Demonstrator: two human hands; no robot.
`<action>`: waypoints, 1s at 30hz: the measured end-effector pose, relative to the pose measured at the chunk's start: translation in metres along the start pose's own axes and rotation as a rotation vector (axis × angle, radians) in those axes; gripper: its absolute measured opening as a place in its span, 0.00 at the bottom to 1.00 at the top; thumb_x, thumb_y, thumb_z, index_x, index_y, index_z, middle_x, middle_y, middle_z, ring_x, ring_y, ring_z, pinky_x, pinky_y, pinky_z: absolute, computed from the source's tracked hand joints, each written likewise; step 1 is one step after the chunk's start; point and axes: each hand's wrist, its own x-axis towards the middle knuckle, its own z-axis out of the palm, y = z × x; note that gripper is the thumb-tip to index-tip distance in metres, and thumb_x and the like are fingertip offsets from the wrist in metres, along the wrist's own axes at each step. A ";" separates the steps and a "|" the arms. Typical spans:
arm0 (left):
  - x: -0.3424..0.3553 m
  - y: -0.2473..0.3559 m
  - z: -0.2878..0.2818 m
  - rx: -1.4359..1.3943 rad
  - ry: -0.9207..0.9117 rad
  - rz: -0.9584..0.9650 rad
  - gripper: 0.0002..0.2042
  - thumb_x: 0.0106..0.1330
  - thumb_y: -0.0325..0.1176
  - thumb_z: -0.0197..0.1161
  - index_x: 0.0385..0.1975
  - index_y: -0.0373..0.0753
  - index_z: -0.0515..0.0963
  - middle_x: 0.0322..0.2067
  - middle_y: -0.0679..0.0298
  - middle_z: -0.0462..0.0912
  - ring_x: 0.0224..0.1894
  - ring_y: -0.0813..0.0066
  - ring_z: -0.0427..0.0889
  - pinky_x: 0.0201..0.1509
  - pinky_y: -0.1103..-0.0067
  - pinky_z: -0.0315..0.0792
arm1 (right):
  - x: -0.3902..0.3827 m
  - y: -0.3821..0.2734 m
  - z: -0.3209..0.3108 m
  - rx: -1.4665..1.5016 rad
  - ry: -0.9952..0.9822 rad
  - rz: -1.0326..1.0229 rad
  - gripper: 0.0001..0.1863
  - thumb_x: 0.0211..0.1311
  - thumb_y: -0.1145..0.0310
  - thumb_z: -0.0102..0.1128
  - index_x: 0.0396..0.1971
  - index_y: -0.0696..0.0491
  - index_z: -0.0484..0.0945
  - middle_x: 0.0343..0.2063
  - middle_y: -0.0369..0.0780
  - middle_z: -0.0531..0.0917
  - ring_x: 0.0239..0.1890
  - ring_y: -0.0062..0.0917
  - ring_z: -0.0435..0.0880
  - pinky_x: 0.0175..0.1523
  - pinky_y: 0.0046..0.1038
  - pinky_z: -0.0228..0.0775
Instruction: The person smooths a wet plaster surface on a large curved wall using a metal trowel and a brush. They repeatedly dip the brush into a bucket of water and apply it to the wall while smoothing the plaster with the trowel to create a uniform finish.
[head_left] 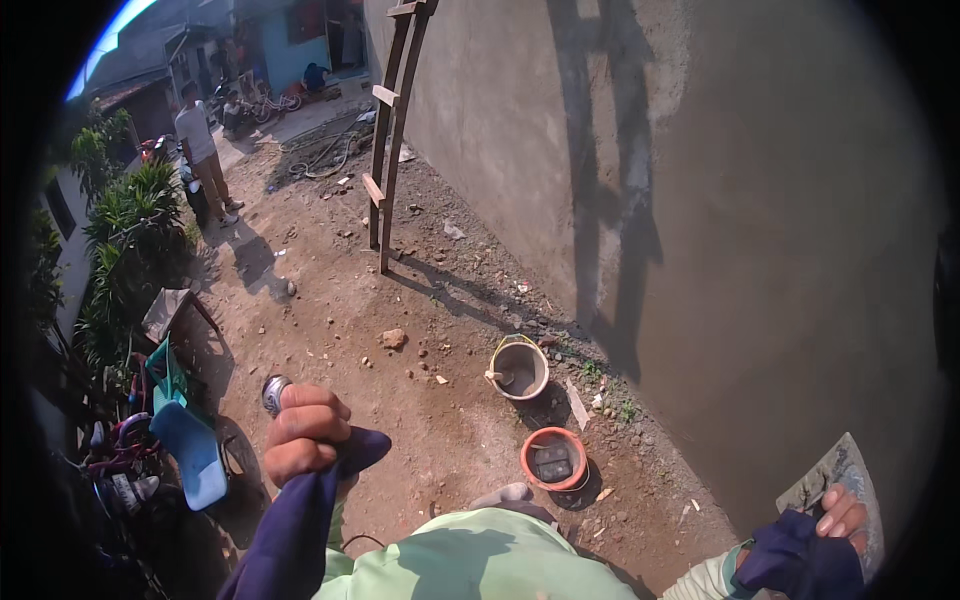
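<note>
My left hand [305, 430] is raised over the dirt at the left of centre, its fingers curled into a fist. Dark blue cloth [290, 530] runs along the forearm and under the fingers, poking out on the right side. By the uppermost knuckle sits a shiny silver ring-like piece [273, 394]. What lies inside the fist is hidden. At the lower right, my right hand [842, 515] is closed around a flat grey metal trowel [852, 465] beside the wall. More dark blue cloth [795, 560] bunches about that wrist. The trowel's handle is mostly hidden.
A pale bucket [520, 368] and an orange bucket [556, 458] stand near the plastered wall [790, 250]. Farther off, a wooden ladder [383, 190] rises by it. A blue chair [190, 455] and bicycles line the left. A person [198, 140] stands at the far left.
</note>
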 end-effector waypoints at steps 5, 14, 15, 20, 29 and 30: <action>0.018 -0.043 0.145 -0.360 0.133 0.137 0.13 0.68 0.34 0.62 0.25 0.37 0.68 0.33 0.48 0.79 0.29 0.56 0.81 0.29 0.67 0.79 | 0.028 -0.018 -0.041 -0.041 0.156 -0.089 0.10 0.72 0.59 0.59 0.34 0.45 0.70 0.32 0.36 0.79 0.37 0.25 0.81 0.52 0.36 0.70; 0.057 -0.016 0.159 -0.286 -0.012 0.228 0.03 0.61 0.26 0.65 0.29 0.37 0.77 0.37 0.53 0.82 0.33 0.58 0.83 0.36 0.67 0.76 | 0.022 -0.050 -0.039 -0.085 0.206 -0.225 0.09 0.73 0.60 0.59 0.34 0.46 0.71 0.31 0.36 0.79 0.36 0.25 0.81 0.52 0.36 0.71; 0.068 -0.004 0.160 -0.307 0.044 0.293 0.03 0.60 0.25 0.66 0.30 0.37 0.78 0.37 0.53 0.82 0.34 0.57 0.84 0.37 0.67 0.76 | 0.014 -0.057 -0.036 -0.099 0.211 -0.245 0.09 0.73 0.60 0.59 0.34 0.46 0.71 0.31 0.36 0.79 0.36 0.25 0.81 0.52 0.36 0.71; 0.112 0.041 0.153 -0.105 0.153 0.253 0.07 0.62 0.24 0.66 0.39 0.34 0.83 0.39 0.50 0.81 0.34 0.58 0.83 0.37 0.69 0.76 | -0.013 -0.089 -0.014 -0.122 0.229 -0.318 0.08 0.73 0.61 0.58 0.34 0.46 0.71 0.31 0.35 0.79 0.36 0.25 0.81 0.51 0.36 0.71; 0.116 0.060 0.116 -0.225 0.193 0.100 0.13 0.61 0.29 0.68 0.47 0.38 0.85 0.34 0.62 0.83 0.28 0.69 0.82 0.28 0.73 0.72 | 0.011 -0.079 0.037 -0.123 0.196 -0.376 0.07 0.73 0.63 0.58 0.35 0.46 0.71 0.30 0.35 0.79 0.36 0.25 0.82 0.51 0.36 0.72; 0.113 0.062 0.116 -0.297 0.177 0.087 0.13 0.62 0.29 0.68 0.46 0.38 0.85 0.34 0.62 0.83 0.28 0.69 0.82 0.28 0.72 0.73 | 0.014 -0.076 0.041 -0.118 0.184 -0.374 0.07 0.73 0.63 0.58 0.35 0.47 0.71 0.30 0.35 0.79 0.36 0.25 0.82 0.51 0.36 0.72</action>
